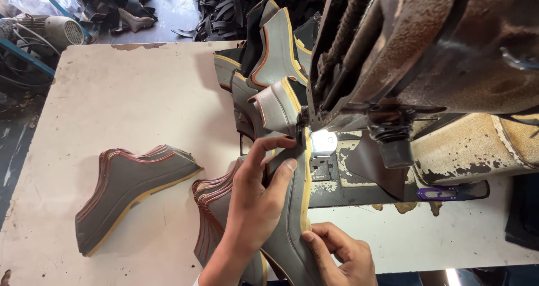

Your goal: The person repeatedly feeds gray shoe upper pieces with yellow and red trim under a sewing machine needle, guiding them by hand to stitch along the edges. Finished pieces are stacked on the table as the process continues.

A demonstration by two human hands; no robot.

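Guiding a grey shoe piece with a yellow edge under the needle of a worn sewing machine, a person works at a pale tabletop. The left hand lies over the piece, its fingers pinched on the edge just before the needle, where a small lamp glows. The right hand holds the near end, fingers closed on the yellow trim. The piece lies flat on the machine bed, running from the needle back toward the person. By the look of it, stitching along the yellow edge is under way; feeding on would call for both hands to keep the edge lined up and clear of the needle. Sewn pieces trail behind the machine, a stack of matching cut pieces sits well to the left, and another stack lies under the left wrist. Purple snips rest beside the machine.
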